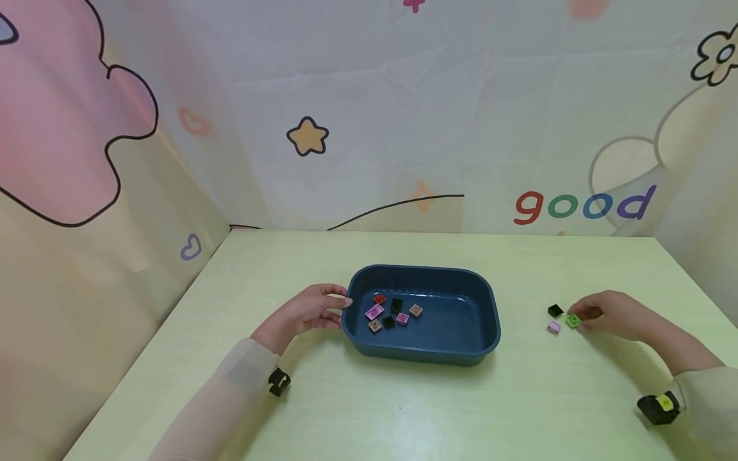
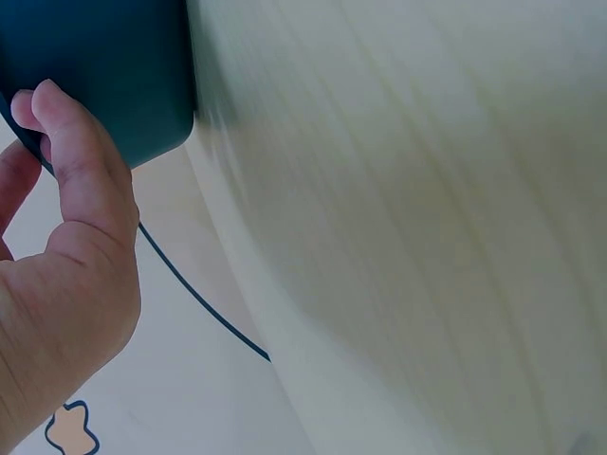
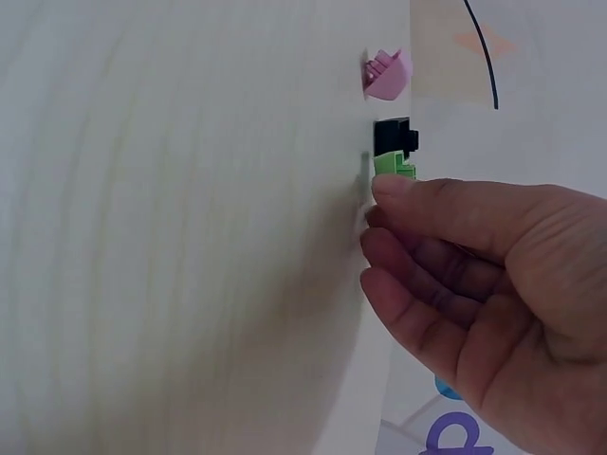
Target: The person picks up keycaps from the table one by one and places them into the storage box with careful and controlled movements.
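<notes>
My left hand [image 1: 316,308] grips the left rim of a dark blue plastic bin [image 1: 423,352], thumb over the edge and fingers along the outer wall. The left wrist view shows this hand [image 2: 85,227] closely against the bin [image 2: 142,76]. Well to the right of the bin, my right hand [image 1: 614,314] pinches a small green toy brick [image 1: 573,321] between thumb and fingertips, low over the table. Beside it lie a black brick [image 1: 555,310] and a light pink brick [image 1: 553,327]. In the right wrist view the thumb partly hides the green brick [image 3: 394,164].
Inside the bin, toward its left side, lie several small bricks, among them a red one [image 1: 379,299], a purple one [image 1: 374,312] and a tan one [image 1: 416,310]. The pale wooden table [image 1: 369,410] ends at a printed cloth backdrop [image 1: 392,147].
</notes>
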Motion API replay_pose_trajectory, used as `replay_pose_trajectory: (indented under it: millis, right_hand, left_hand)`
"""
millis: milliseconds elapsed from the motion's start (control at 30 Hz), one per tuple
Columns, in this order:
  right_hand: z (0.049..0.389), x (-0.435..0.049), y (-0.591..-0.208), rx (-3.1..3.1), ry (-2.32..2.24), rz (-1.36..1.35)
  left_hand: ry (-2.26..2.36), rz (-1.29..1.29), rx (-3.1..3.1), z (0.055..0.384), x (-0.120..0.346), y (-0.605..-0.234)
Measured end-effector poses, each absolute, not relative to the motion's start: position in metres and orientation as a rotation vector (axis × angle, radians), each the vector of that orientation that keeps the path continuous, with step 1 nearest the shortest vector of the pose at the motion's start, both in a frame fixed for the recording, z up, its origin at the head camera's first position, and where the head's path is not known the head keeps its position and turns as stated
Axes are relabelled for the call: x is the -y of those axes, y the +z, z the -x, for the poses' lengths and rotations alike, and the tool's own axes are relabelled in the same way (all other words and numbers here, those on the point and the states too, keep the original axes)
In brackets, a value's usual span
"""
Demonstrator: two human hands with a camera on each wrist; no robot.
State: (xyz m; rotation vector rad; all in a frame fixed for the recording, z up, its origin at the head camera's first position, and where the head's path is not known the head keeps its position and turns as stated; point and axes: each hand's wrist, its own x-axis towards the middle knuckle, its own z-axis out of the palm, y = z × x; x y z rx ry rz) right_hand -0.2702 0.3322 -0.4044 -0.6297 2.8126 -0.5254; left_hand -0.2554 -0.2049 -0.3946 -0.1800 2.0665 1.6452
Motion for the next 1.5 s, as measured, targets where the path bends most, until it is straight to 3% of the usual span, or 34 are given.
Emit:
replay_pose_trajectory:
  millis: [633,1167,1500]
  right_hand:
    - [0.267,-0.338,-0.366,-2.791,-0.503,0.563]
    - [0.27,-0.285,-0.298,-2.817,-0.457,0.669]
    - [0.28,-0.26,-0.28,-2.796,-0.468,0.809]
  left_hand:
    - [1.633,0.185,-2.058,0.253,0.204,-0.398]
    - [1.627,0.196,-2.07,0.257,0.206,-0.394]
    - [1.634,0.191,-2.065,0.257,0.205,-0.395]
